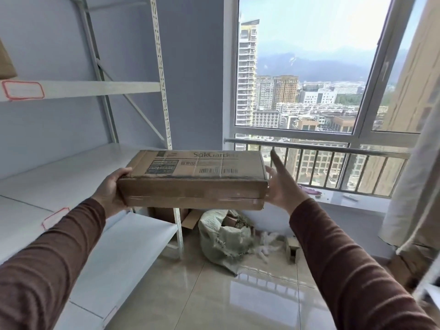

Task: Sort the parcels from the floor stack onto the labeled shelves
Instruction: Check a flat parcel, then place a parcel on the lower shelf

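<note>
A long flat cardboard parcel (195, 177) with printed labels and a barcode on top is held level in front of me, at the height of the middle shelf (59, 177). My left hand (112, 189) grips its left end. My right hand (282, 184) presses flat against its right end with fingers stretched out. The white metal shelving (164, 91) stands to the left, and red-edged labels mark the upper shelf edge (22, 90) and the middle shelf edge (54, 217). The parcel's left end hangs over the shelf's right corner.
A woven sack (223, 236) with scraps, a small cardboard piece (292, 248) and an open box (188, 217) lie on the tiled floor under the window. A railed window (309, 153) faces me, with a curtain (414, 186) at right. Another box (6, 65) sits on the upper shelf.
</note>
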The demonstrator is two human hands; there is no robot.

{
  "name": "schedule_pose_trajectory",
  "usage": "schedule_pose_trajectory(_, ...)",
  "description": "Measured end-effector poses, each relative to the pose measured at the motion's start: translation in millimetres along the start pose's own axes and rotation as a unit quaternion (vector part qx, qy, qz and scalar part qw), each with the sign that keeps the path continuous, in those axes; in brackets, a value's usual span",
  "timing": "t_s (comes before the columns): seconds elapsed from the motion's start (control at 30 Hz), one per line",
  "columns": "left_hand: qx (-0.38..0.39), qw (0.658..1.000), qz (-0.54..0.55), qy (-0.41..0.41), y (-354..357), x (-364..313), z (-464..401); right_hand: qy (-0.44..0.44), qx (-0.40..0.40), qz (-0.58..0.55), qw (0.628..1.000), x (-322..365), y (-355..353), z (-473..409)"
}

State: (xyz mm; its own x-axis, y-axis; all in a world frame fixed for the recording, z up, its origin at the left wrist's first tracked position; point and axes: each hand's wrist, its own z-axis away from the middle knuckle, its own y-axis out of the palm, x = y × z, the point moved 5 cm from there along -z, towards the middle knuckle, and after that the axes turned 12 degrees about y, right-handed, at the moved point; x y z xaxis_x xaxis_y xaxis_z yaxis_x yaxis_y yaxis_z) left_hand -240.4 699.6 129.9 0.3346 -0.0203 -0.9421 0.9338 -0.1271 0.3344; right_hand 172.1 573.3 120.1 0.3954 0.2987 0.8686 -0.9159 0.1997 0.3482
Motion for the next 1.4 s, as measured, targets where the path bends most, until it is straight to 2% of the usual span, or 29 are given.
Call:
schedule_pose_trajectory(0.07,-0.009,1.000,0.010,0.008,3.6,-1.3,-6.2,0.013,-0.036,0.047,0.998,-1.1,2.7,-1.1)
schedule_pose_trajectory(0.17,-0.013,0.999,0.024,0.035,21.3,-3.3,-13.8,0.021,-0.082,0.011,0.996,0.1,14.0,6.0)
schedule_pose_trajectory(0.3,-0.087,0.994,0.061,0.028,57.7,17.8,-5.5,-0.012,-0.150,-0.041,0.988,1.7,34.5,18.6)
schedule_pose_trajectory(0.43,0.012,0.998,0.068,-0.008,132.8,46.2,37.5,-0.033,-0.161,-0.128,0.978,-1.8,60.2,4.8)
schedule_pose_trajectory(0.57,0.130,0.989,0.028,-0.057,184.5,67.4,59.5,-0.037,-0.215,-0.156,0.963,-13.5,63.5,-28.9)
schedule_pose_trajectory(0.73,0.124,0.991,-0.022,-0.040,180.5,59.9,42.6,-0.077,-0.163,-0.154,0.972,-10.5,81.6,-19.3)
schedule_pose_trajectory(0.87,0.106,0.994,-0.007,-0.032,150.9,46.9,23.8,-0.054,-0.086,-0.075,0.992,-8.3,94.8,-1.3)
schedule_pose_trajectory(1.03,0.124,0.992,0.000,-0.027,151.7,28.7,21.1,-0.079,-0.073,-0.017,0.994,2.1,91.5,12.1)
schedule_pose_trajectory(1.27,0.114,0.993,0.002,-0.006,144.0,12.4,15.3,-0.104,-0.072,-0.026,0.992,10.9,104.4,8.4)
schedule_pose_trajectory(1.4,0.108,0.994,0.002,0.012,139.9,1.4,14.3,-0.104,-0.029,-0.012,0.994,18.5,112.5,2.3)
